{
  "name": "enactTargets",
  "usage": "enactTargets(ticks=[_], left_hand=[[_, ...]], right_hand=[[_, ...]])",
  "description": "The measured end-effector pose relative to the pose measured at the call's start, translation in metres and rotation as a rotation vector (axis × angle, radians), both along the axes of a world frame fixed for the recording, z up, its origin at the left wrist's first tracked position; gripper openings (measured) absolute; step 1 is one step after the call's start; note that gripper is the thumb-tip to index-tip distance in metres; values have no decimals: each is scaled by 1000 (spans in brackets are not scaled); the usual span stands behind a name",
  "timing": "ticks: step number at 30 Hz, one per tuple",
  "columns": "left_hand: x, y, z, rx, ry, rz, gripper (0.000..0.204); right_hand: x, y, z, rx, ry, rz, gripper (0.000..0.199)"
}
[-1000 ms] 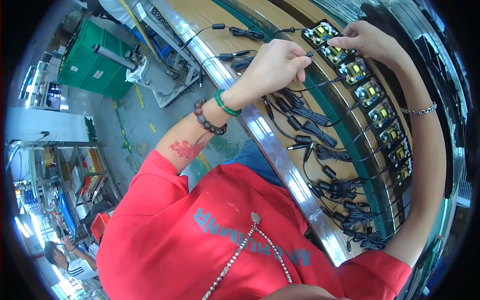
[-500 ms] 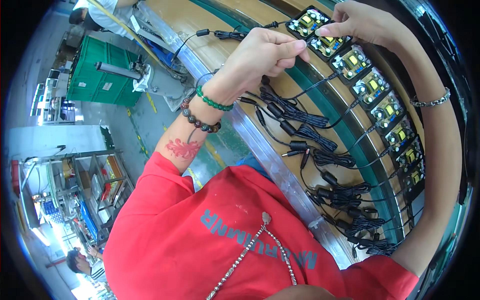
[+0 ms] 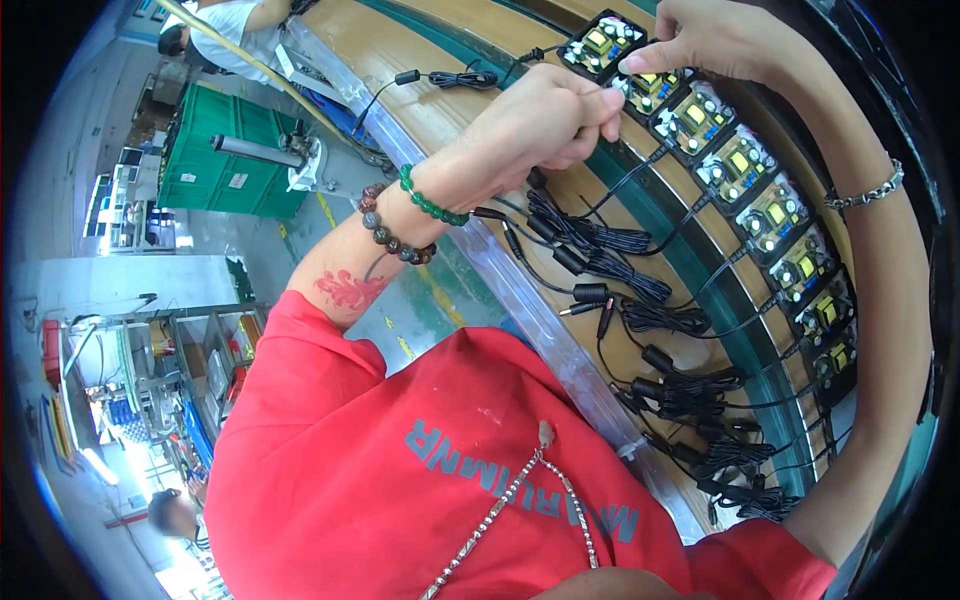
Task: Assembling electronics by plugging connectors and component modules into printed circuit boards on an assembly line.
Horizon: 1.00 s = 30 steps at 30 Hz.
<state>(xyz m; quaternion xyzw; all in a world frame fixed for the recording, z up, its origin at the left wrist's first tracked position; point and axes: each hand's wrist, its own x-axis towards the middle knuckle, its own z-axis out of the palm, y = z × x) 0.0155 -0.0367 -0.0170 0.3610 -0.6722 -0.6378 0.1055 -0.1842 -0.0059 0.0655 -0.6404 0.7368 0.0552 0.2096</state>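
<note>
A row of black open cases holding circuit boards (image 3: 737,165) with yellow transformers curves along the conveyor at the upper right. My right hand (image 3: 725,42) reaches over the second case from the far end, thumb bent against the circuit board (image 3: 650,90) in it; its other fingertips are partly hidden. Close to that case's near edge, my left hand (image 3: 565,115) is closed, thumb pressed on the curled fingers. What it pinches, if anything, is hidden. Black cables (image 3: 650,160) run from the cases to tied bundles with plugs (image 3: 665,320).
The cable bundles lie on the brown conveyor surface (image 3: 440,40), beside a clear plastic-covered edge (image 3: 500,270). A green crate (image 3: 235,150) and a grey tubular fixture (image 3: 265,150) stand at left. Shelves (image 3: 200,350) fill the lower left; another person (image 3: 235,35) is at the far left.
The view has shifted slightly. Both hands stay at the second case, with my left hand's fingertips a little nearer its edge. The boards and cables look unchanged.
</note>
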Motion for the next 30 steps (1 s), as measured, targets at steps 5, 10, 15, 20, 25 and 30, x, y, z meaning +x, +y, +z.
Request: enactTargets(ticks=[5, 10, 15, 20, 25, 30], left_hand=[[-3, 2, 7, 35, -70, -4, 36], [-15, 8, 16, 50, -191, 20, 38], [-21, -2, 48, -6, -419, -39, 39], [-18, 15, 13, 46, -190, 138, 35], [2, 8, 7, -166, -149, 31, 31], [28, -22, -42, -1430, 174, 441, 25]], right_hand=[[1, 2, 0, 2, 8, 3, 69], [-10, 4, -3, 26, 25, 9, 69], [5, -8, 5, 51, 78, 58, 66], [-28, -28, -39, -146, 25, 195, 69], [-31, -25, -41, -230, -32, 153, 70], [-18, -42, -33, -191, -75, 186, 71]])
